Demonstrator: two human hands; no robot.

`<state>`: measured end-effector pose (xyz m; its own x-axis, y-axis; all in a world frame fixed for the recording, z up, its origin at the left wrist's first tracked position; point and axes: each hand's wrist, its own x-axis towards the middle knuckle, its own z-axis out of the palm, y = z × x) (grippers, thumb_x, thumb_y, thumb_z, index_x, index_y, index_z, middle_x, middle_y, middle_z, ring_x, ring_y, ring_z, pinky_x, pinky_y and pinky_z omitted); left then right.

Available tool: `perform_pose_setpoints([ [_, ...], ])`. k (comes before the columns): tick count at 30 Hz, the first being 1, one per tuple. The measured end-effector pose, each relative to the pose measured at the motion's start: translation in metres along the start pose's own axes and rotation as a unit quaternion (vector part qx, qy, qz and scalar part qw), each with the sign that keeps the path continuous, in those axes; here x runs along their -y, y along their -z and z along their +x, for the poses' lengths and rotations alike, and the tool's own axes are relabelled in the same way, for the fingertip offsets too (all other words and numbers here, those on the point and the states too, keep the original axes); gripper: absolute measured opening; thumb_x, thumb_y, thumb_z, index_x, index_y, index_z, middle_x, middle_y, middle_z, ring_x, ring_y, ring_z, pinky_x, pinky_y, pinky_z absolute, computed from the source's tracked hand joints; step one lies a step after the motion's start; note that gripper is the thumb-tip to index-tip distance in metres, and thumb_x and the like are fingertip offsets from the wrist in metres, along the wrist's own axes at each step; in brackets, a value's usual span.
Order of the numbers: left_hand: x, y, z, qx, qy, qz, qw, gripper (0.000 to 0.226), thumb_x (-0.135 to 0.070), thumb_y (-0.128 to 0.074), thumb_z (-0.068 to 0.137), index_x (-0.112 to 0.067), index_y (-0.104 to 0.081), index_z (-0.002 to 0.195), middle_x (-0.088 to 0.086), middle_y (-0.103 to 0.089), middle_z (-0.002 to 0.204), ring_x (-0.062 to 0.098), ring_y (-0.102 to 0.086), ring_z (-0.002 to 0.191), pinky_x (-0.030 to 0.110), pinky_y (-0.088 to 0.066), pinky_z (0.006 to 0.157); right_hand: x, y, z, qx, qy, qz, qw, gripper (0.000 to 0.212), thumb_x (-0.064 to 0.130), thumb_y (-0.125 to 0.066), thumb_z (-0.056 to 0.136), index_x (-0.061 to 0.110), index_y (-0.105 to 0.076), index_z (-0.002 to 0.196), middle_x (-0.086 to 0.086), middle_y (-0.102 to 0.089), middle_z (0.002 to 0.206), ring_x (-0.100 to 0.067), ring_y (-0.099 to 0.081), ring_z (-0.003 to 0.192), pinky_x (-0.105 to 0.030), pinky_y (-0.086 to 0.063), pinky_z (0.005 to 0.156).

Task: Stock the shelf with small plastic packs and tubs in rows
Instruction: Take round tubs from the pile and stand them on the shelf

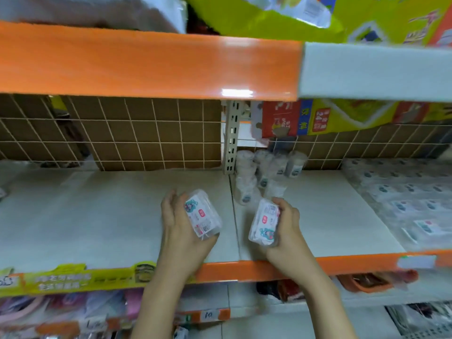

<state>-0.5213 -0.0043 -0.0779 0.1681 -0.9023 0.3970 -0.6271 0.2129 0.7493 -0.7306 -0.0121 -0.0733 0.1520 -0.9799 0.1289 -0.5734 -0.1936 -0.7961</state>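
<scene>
My left hand (pixel 181 231) grips a small clear plastic pack (pixel 201 215) with a white, red and teal label, held over the white shelf board (pixel 97 216) near its middle seam. My right hand (pixel 286 228) grips a second pack (pixel 265 222) of the same kind just right of the seam. Both packs are tilted and lifted slightly above the board. Behind them, several clear plastic tubs (pixel 266 172) stand in a cluster by the slotted upright. Rows of flat plastic packs (pixel 401 204) fill the shelf's right part.
An orange shelf edge (pixel 146 64) hangs overhead, with bags and boxes on top. A wire grid (pixel 110 135) backs the shelf. A yellow-and-red box (pixel 318 118) sits behind at upper right. An orange front rail (pixel 244 270) runs below my wrists, with lower shelves of goods underneath.
</scene>
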Motion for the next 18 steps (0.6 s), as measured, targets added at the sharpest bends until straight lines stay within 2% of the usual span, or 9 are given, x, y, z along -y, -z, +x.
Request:
perform_pose_setpoints([
  [2,-0.017,-0.016,-0.006,0.001,-0.004,-0.005,1.0,0.087,-0.015,-0.084,0.059,-0.006,-0.04,0.133,0.01,-0.039,0.133,0.021,-0.041,0.121,0.0,-0.021,0.097,-0.015,0.014,-0.002,-0.021,0.022,-0.012,0.999,0.082,0.028,-0.068,0.068,0.024,-0.021,0.134,0.02,-0.016,0.124,-0.003,-0.033,0.119,0.002,-0.023,0.094],
  [4,-0.029,-0.028,-0.013,-0.003,-0.002,0.005,1.0,0.09,-0.025,-0.082,0.059,-0.004,-0.038,0.135,0.011,-0.041,0.131,0.024,-0.041,0.121,0.015,-0.026,0.103,-0.024,0.026,-0.004,-0.043,0.039,-0.02,0.998,0.08,0.041,-0.061,0.059,0.028,-0.025,0.129,0.021,-0.018,0.126,0.0,-0.024,0.122,0.005,-0.014,0.096],
  [6,-0.036,-0.035,-0.017,-0.003,0.003,0.035,0.999,0.095,-0.03,-0.082,0.063,-0.007,-0.033,0.14,0.012,-0.036,0.134,0.027,-0.037,0.124,0.027,-0.028,0.102,-0.028,0.035,-0.005,-0.061,0.036,-0.013,0.997,0.079,0.043,-0.058,0.056,0.033,-0.022,0.125,0.016,-0.025,0.123,0.0,-0.026,0.117,0.006,-0.015,0.091],
  [9,-0.044,-0.038,-0.018,-0.017,-0.01,0.085,0.996,0.089,-0.047,-0.073,0.07,-0.026,-0.028,0.145,0.004,-0.028,0.14,0.024,-0.031,0.124,0.031,-0.03,0.098,-0.033,0.043,-0.006,-0.088,0.044,-0.023,0.995,0.078,0.039,-0.06,0.058,0.035,-0.022,0.125,0.012,-0.03,0.121,-0.001,-0.028,0.114,0.004,-0.02,0.089],
  [11,-0.048,-0.037,-0.016,-0.019,-0.022,0.113,0.993,0.079,-0.063,-0.055,0.071,-0.037,-0.031,0.141,0.003,-0.027,0.142,0.024,-0.03,0.121,0.033,-0.031,0.096,-0.039,0.045,-0.006,-0.102,0.069,-0.068,0.99,0.076,0.044,-0.057,0.064,0.039,-0.022,0.131,0.01,-0.029,0.131,-0.004,-0.025,0.12,-0.002,-0.018,0.093],
  [13,-0.051,-0.038,-0.014,-0.008,-0.012,0.127,0.992,0.074,-0.067,-0.046,0.071,-0.039,-0.037,0.138,0.004,-0.029,0.14,0.026,-0.031,0.119,0.037,-0.034,0.096,-0.042,0.047,-0.007,-0.107,0.087,-0.105,0.985,0.073,0.052,-0.048,0.068,0.048,-0.021,0.136,0.01,-0.019,0.143,-0.011,-0.021,0.127,-0.014,-0.019,0.098],
  [15,-0.05,-0.041,-0.01,-0.009,-0.009,0.133,0.991,0.069,-0.067,-0.045,0.071,-0.036,-0.042,0.133,0.008,-0.033,0.135,0.029,-0.036,0.116,0.042,-0.037,0.096,-0.043,0.049,-0.006,-0.109,0.086,-0.124,0.983,0.067,0.056,-0.044,0.072,0.056,-0.023,0.135,0.015,-0.008,0.148,-0.014,-0.016,0.13,-0.026,-0.023,0.099],
  [18,-0.05,-0.046,-0.005,-0.011,0.011,0.099,0.995,0.063,-0.061,-0.056,0.071,-0.032,-0.043,0.125,0.009,-0.032,0.13,0.033,-0.043,0.115,0.039,-0.041,0.093,-0.046,0.052,-0.002,-0.13,0.085,-0.134,0.979,0.058,0.055,-0.045,0.072,0.049,-0.037,0.13,0.012,-0.007,0.148,-0.016,-0.018,0.129,-0.03,-0.025,0.095],
])
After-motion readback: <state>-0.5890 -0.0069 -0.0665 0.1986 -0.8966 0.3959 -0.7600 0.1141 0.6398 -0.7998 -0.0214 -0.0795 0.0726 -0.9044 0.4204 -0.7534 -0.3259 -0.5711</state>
